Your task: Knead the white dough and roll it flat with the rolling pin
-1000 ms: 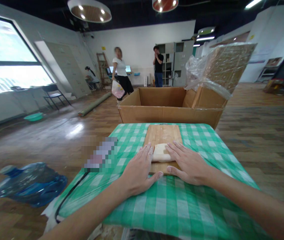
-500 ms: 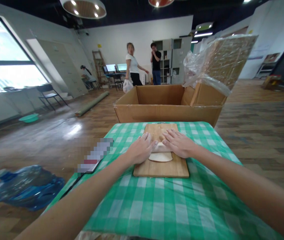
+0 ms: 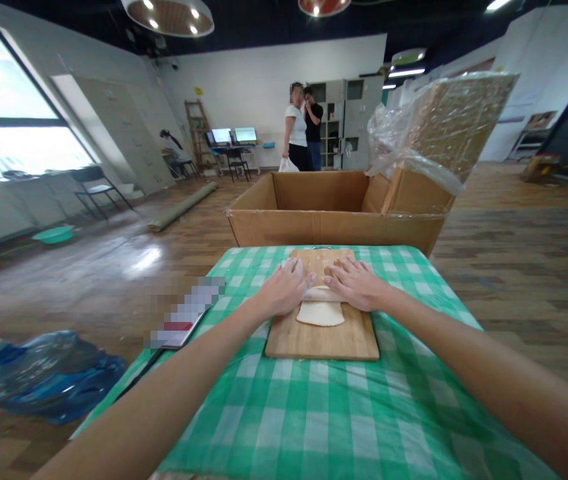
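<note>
A pale slab of dough [image 3: 320, 313] lies on a wooden cutting board [image 3: 323, 337] in the middle of a table with a green checked cloth [image 3: 324, 413]. My left hand [image 3: 285, 288] and my right hand [image 3: 355, 283] lie flat, fingers stretched out, side by side on the far end of the dough, pressing it against the board. The near end of the dough shows flattened below my palms. Neither hand holds anything.
A large open cardboard box [image 3: 337, 210] with a plastic-wrapped flap stands just beyond the table. A blurred flat object [image 3: 187, 315] with a black cable lies at the table's left edge. A blue water jug [image 3: 44, 377] lies on the floor at left. Two people [image 3: 304, 127] stand far back.
Both hands have slid away from me along the board, from beside the dough block onto its far end, and the dough is now flatter and longer. A person in the background walked right.
</note>
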The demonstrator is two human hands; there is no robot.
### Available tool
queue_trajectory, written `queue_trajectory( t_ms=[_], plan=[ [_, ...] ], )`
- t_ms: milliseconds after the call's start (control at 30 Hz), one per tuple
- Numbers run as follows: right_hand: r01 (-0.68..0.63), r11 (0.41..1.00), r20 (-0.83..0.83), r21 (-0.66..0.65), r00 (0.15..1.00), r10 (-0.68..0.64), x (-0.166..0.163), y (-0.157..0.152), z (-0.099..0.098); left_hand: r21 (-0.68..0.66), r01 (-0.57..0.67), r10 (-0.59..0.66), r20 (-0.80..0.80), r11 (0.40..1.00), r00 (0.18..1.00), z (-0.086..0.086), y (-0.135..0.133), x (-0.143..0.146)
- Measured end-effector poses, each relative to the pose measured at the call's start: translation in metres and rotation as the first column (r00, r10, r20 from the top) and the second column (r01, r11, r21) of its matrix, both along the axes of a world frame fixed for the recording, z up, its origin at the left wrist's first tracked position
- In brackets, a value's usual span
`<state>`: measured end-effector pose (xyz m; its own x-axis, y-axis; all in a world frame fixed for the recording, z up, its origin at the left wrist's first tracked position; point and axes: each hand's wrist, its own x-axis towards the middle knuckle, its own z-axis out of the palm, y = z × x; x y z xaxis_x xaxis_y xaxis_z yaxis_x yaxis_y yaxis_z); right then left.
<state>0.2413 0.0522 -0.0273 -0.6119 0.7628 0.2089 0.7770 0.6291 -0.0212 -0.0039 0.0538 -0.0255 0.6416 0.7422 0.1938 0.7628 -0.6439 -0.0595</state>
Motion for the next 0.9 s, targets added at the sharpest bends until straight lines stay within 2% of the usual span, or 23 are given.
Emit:
queue_trajectory(
  t_ms=[100, 200, 433, 667, 767, 900],
  plan=[
    [0.07, 0.997, -0.031, 0.035, 0.997, -0.069, -0.004, -0.023, 0.005, 0.024, -0.033, 0.033, 0.021, 0.999, 0.999, -0.001, -0.027, 0.0],
    [0.067, 0.996, -0.028, 0.053, 0.997, -0.065, -0.005, -0.038, 0.006, -0.037, -0.092, 0.095, 0.074, 0.995, 0.993, 0.0, -0.049, 0.0],
    [0.056, 0.998, -0.045, -0.04, 0.997, -0.058, -0.004, -0.062, 0.005, -0.107, -0.103, 0.114, 0.105, 0.989, 0.988, 0.009, -0.078, 0.001],
    [0.032, 0.999, -0.077, -0.001, 0.997, -0.032, -0.003, -0.106, 0.006, -0.109, -0.107, 0.12, 0.12, 0.988, 0.985, 0.008, -0.115, -0.005],
    [0.053, 0.998, -0.098, 0.023, 0.994, -0.05, -0.005, -0.122, 0.003, -0.122, -0.08, 0.094, 0.115, 0.989, 0.989, 0.008, -0.118, -0.007],
    [0.062, 0.998, -0.098, 0.014, 0.993, -0.06, -0.007, -0.13, 0.002, -0.137, -0.04, 0.059, 0.135, 0.99, 0.989, 0.007, -0.102, -0.01]
  ],
)
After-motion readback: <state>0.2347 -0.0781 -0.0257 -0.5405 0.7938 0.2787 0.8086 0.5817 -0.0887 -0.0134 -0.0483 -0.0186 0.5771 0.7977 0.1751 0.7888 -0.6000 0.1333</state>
